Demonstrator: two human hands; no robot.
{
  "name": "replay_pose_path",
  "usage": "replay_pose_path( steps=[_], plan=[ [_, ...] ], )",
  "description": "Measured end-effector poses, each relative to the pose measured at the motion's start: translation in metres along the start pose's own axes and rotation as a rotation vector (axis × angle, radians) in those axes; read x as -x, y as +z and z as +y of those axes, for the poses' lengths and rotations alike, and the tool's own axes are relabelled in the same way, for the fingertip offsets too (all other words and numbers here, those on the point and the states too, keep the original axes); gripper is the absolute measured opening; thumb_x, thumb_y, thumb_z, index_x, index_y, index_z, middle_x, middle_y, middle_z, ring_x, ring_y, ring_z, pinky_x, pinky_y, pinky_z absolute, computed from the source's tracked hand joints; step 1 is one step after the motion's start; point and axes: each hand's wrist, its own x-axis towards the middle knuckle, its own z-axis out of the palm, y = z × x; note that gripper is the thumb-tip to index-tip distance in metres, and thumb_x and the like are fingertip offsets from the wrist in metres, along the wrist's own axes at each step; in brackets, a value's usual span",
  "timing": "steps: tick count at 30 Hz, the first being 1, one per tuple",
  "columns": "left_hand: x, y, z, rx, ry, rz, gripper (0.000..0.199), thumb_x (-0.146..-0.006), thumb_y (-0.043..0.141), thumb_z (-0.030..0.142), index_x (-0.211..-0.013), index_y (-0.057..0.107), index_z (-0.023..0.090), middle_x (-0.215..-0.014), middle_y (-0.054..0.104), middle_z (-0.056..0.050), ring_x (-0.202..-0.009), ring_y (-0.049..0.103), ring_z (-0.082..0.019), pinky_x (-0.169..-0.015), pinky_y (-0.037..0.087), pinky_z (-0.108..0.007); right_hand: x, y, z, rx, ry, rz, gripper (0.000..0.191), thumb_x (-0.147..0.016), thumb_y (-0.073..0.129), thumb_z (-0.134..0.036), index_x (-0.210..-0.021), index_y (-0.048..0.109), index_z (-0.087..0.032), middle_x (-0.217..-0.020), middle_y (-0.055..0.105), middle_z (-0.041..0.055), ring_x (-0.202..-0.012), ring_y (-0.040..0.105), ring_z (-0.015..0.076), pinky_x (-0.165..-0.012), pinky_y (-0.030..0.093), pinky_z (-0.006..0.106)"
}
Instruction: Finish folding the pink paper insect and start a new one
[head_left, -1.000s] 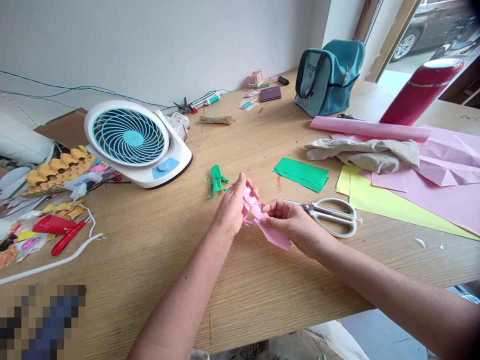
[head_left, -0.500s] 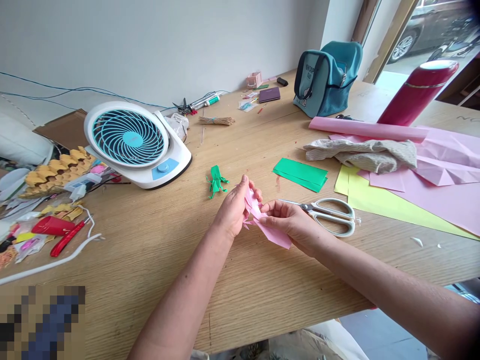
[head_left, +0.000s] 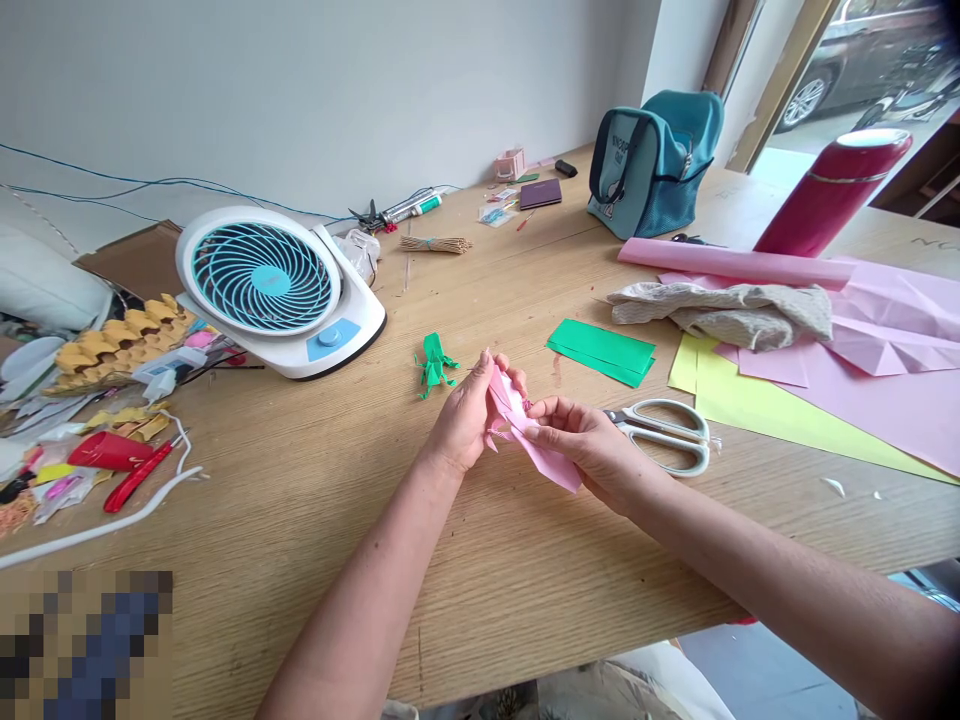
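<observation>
Both hands hold a pink folded paper piece [head_left: 553, 462] above the wooden table. My left hand [head_left: 472, 415] is closed around its upper left part, thumb pointing up. With thumb and fingers, my right hand [head_left: 581, 440] pinches its middle, and a flat strip of the paper sticks out below the thumb. Small pointed pink bits show under the left hand. Beyond the left hand lies a green folded paper figure [head_left: 435, 365] with several thin limbs. White-handled scissors [head_left: 667, 407] rest beside my right hand, their blades partly hidden by it. Green paper rectangles [head_left: 600, 350] lie just behind.
A white and blue fan [head_left: 349, 345] stands at left, near a cluttered pile with a red cup [head_left: 112, 450]. At right are pink sheets [head_left: 892, 400], yellow paper [head_left: 787, 430], a grey cloth [head_left: 720, 310], a red flask [head_left: 832, 195] and a teal bag [head_left: 652, 170].
The pink paper has tilted slightly within my hands, and my right fingers have shifted a little along it. The view has moved slightly. Both hands keep their hold.
</observation>
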Motion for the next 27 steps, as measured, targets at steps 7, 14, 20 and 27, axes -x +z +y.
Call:
replay_pose_path(
  steps=[7,14,20,27],
  plan=[
    [0.007,0.011,-0.002,-0.075,0.104,-0.016,0.040,-0.082,0.068,0.058,-0.087,0.050,0.023,-0.073,0.052,0.003,-0.067,0.054,-0.011,-0.064,0.048,-0.021,0.001,0.002,0.002,-0.032,0.004,-0.065,0.042,-0.057,0.093,-0.034,-0.083,0.064,-0.019,-0.081,0.070,0.0000,-0.065,0.060,0.0096,-0.058,0.041,0.021],
    [0.009,0.010,-0.001,-0.153,0.049,-0.082,0.040,-0.080,0.069,0.058,-0.085,0.052,0.021,-0.082,0.056,0.000,-0.072,0.055,-0.012,-0.068,0.048,-0.024,-0.001,0.000,0.000,0.004,-0.057,-0.044,0.041,-0.059,0.091,-0.037,-0.084,0.062,-0.020,-0.082,0.069,0.0005,-0.068,0.060,0.0112,-0.060,0.042,0.022],
    [0.013,-0.007,0.006,-0.299,0.043,-0.131,0.045,-0.080,0.070,0.059,-0.101,0.068,0.019,-0.100,0.061,-0.006,-0.085,0.059,-0.015,-0.071,0.049,-0.023,-0.001,-0.002,0.000,-0.028,-0.032,-0.066,0.041,-0.060,0.091,-0.035,-0.084,0.062,-0.019,-0.076,0.066,-0.0016,-0.062,0.055,0.0083,-0.056,0.038,0.021],
    [0.013,-0.012,0.009,-0.303,-0.020,-0.029,0.046,-0.067,0.082,0.055,-0.097,0.073,0.021,-0.085,0.068,-0.004,-0.073,0.062,-0.014,-0.061,0.048,-0.021,-0.002,-0.002,0.004,0.051,-0.178,-0.035,0.042,-0.062,0.089,-0.040,-0.086,0.061,-0.020,-0.082,0.067,-0.0001,-0.071,0.060,0.0119,-0.062,0.043,0.024]
  ],
)
